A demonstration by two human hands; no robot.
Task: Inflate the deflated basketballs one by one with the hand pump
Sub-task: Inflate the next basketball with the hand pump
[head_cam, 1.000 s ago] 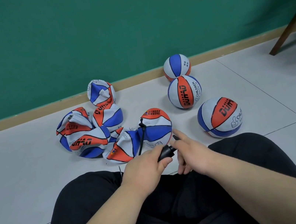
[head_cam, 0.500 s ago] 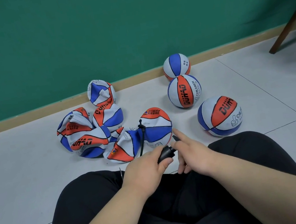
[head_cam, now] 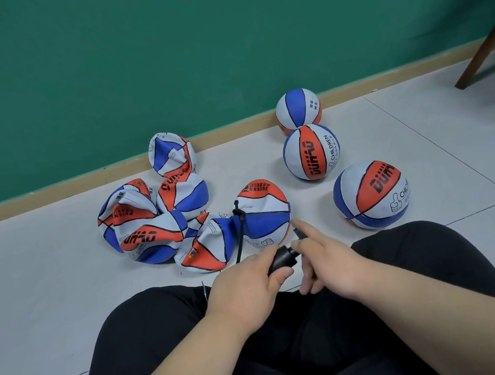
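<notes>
Head view, seated on the tiled floor (head_cam: 47,300), knees apart.

- Your left hand (head_cam: 242,288) is clenched round the barrel of the black hand pump (head_cam: 281,258). Only the barrel's far end shows past your thumb.
- Your right hand (head_cam: 329,262) sits at the pump's handle (head_cam: 298,232). The index finger (head_cam: 306,230) lies straight along it and the other fingers hang curled below. I cannot tell whether that hand actually closes on the handle.
- The pump's long axis runs from near-left to far-right, across your lap and between the hands.
- The hose (head_cam: 238,237) comes out from under the left hand and climbs to the top of the part-filled basketball (head_cam: 266,213). Where it plugs in looks like the valve.
- That ball lies on the floor straight ahead, just beyond both hands. It is rounded on its right side and slack and creased on its left.
- The ball touches the heap of deflated basketballs (head_cam: 146,229) to its left.
- Three inflated basketballs stand off to the right, the nearest (head_cam: 372,195) just beside your right knee.

Judgement: this is mid-pumping on the fourth ball. The stroke must run along the barrel's axis, up and to the right. The right hand is nearer the handle, so it works the handle while the left steadies the barrel. Watch the hose: pull the barrel back and the needle may slip out.
</notes>
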